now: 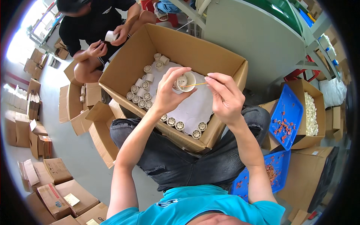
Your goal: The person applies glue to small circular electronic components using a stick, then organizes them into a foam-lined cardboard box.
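Note:
Above the large open cardboard box (195, 43), my left hand (165, 93) is closed around a white plastic cup-shaped part (191, 80), its open end turned toward my right hand. Fingertips of my right hand (228, 99) pinch one end of a thin yellow-orange wire (196, 84); the wire runs into the mouth of the cup. Where it ends inside is too small to tell. Below both hands a white sheet (195, 107) lies in the box. Several similar white round parts (180, 125) with spoked ends stand on it along the left and near sides.
Across the box at far left, a person (95, 30) in black handles another white part. To my right are a blue tray (290, 108) with small red pieces, a second blue tray (283, 161), and a carton of small white pieces (311, 116). Cartons (67, 195) crowd the left.

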A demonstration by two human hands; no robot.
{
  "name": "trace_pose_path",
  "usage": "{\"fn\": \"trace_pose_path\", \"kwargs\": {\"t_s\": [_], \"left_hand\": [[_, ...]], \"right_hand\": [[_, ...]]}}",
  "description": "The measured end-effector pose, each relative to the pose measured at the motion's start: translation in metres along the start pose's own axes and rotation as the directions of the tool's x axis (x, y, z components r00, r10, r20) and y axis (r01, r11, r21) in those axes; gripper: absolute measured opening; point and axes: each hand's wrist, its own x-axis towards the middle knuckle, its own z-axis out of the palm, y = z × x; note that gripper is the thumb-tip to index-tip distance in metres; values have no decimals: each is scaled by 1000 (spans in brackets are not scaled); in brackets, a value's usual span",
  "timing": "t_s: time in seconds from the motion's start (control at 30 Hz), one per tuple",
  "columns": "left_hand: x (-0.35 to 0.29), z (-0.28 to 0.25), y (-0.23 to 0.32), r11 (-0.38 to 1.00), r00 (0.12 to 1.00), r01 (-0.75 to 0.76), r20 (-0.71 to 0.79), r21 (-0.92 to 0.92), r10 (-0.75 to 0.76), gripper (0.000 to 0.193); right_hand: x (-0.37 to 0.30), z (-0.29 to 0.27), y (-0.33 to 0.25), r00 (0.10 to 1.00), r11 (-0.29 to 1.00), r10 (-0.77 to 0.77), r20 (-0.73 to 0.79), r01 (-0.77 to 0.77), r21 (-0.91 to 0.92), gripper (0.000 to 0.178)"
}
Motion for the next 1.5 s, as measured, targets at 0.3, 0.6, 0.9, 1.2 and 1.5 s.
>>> {"fn": "trace_pose_path", "kwargs": {"t_s": [0.3, 0.6, 0.9, 1.2, 1.5], "left_hand": [[0, 3, 0, 999, 999, -30, 11, -34, 30, 63], [-3, 10, 1, 987, 993, -103, 64, 123, 96, 56], [-6, 19, 4, 996, 990, -73, 128, 52, 66, 53], [-5, 20, 3, 996, 989, -85, 119, -8, 86, 53], [-5, 19, 1, 994, 983, -111, 148, 13, 108, 55]], "right_hand": [[-3, 3, 3, 996, 997, 73, 50, -72, -21, 23], [-3, 11, -9, 982, 993, 118, 146, -117, -12, 23], [-8, 21, 0, 940, 968, 214, 264, -240, 70, 17], [-11, 21, -4, 872, 878, 415, 259, -459, 136, 18], [-12, 21, -1, 896, 914, 324, 302, -379, 143, 22]]}}
